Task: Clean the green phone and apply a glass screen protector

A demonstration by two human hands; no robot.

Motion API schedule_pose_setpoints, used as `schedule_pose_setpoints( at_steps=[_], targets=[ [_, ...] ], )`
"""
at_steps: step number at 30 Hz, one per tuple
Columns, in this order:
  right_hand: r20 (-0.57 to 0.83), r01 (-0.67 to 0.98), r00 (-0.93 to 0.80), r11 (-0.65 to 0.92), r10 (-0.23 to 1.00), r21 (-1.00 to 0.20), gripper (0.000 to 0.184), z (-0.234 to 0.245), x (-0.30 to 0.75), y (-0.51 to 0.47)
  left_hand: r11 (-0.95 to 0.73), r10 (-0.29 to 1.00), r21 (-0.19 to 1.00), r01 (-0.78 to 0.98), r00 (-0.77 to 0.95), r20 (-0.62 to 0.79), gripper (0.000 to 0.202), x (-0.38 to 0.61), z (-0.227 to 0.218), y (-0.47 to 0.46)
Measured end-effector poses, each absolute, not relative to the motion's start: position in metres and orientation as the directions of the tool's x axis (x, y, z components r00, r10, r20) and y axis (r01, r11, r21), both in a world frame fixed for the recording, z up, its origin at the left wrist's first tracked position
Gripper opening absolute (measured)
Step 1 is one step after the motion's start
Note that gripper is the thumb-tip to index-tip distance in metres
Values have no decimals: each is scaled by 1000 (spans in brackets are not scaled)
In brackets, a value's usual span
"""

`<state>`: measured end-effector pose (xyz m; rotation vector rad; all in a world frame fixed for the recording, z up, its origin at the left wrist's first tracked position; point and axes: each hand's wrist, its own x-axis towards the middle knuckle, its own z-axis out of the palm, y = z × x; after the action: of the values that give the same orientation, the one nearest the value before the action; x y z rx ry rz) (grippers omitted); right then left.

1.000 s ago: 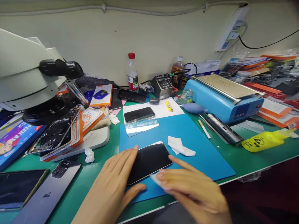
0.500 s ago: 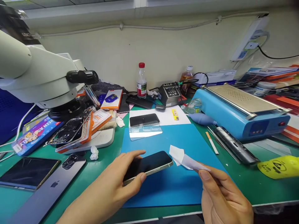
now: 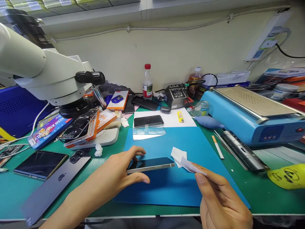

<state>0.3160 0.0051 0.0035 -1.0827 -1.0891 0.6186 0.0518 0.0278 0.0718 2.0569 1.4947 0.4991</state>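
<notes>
My left hand holds a smartphone by its left end over the blue mat. The phone is tilted, its dark screen facing up and its pale side edge turned toward me. The thumb stands a little off that edge; some of the other fingers are hidden behind the phone. Just right of the phone, my right hand pinches a thin white paper-like sheet between thumb and fingers. A folded white piece shows right behind it; whether the two are joined I cannot tell.
A dark glass panel and a clear film lie at the mat's far edge. A microscope overhangs the left, above phones and boxes. A blue heating plate machine, air blower, cigarette and black tool are right.
The phone has tipped flatter, showing more of its side edge, and my left thumb has come off it. My right hand has shifted slightly left with the white sheet. The head view has moved.
</notes>
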Motion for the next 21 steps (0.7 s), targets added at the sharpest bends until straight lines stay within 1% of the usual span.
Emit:
schedule_pose_setpoints(
  at_steps=[2,3,7,10,13,16,18,21],
  targets=[
    [390,128,390,370,834,-920,18,4,314,4,-276,949,586,762,311,42,50,51,68,26],
    [395,157,395,363,829,-919,18,5,312,3,-301,947,567,767,312,81,52,51,66,25],
    [456,321,389,347,800,-881,17,11,305,0,-409,911,481,775,313,269,36,52,57,25],
    [547,452,336,378,767,-808,17,21,303,-2,-442,880,416,795,295,371,37,48,51,25],
    [671,601,265,426,693,-677,25,32,303,0,-432,861,358,828,262,435,41,40,43,23],
    [782,722,114,490,613,-489,33,38,305,10,-417,844,324,849,231,484,45,33,34,19],
    [824,753,-14,548,566,-364,33,39,306,18,-414,832,320,852,212,512,46,30,29,16],
    [838,759,-118,592,533,-270,34,38,303,30,-430,807,323,843,199,556,45,30,24,13]
  ],
)
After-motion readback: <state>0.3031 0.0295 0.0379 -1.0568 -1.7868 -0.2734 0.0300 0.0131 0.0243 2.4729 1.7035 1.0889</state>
